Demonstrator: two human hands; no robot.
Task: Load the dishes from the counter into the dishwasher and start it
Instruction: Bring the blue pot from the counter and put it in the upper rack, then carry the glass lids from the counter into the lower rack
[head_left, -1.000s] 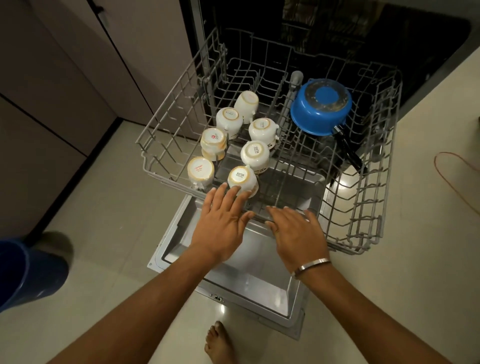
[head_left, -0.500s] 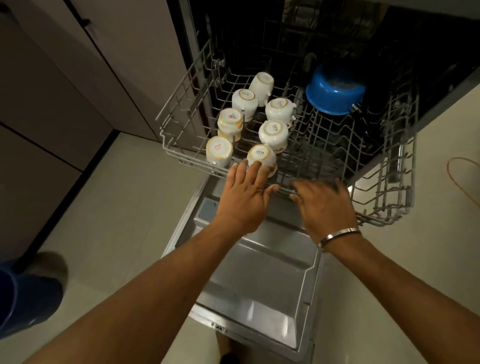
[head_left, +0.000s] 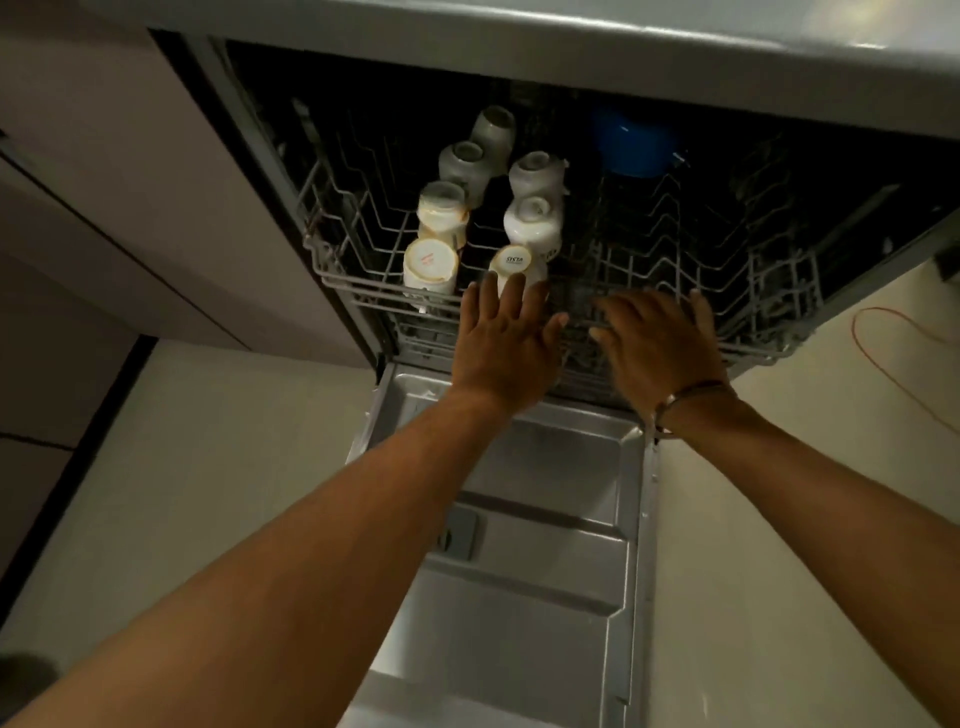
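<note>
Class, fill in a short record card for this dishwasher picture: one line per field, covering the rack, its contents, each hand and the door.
Rack: upper rack, mostly slid inside the dishwasher
Cups: seven white cups, upside down, in two rows on the rack's left side
Pot: blue pot, deep in the shadow at the back
Left hand: left hand, fingers straight, against the rack's front edge
Right hand: right hand, flat on the front edge
Door: dishwasher door, folded down, open

White cups (head_left: 532, 226), blue pot (head_left: 631, 143), grey wire rack (head_left: 727, 291), orange cord (head_left: 883, 348).
</note>
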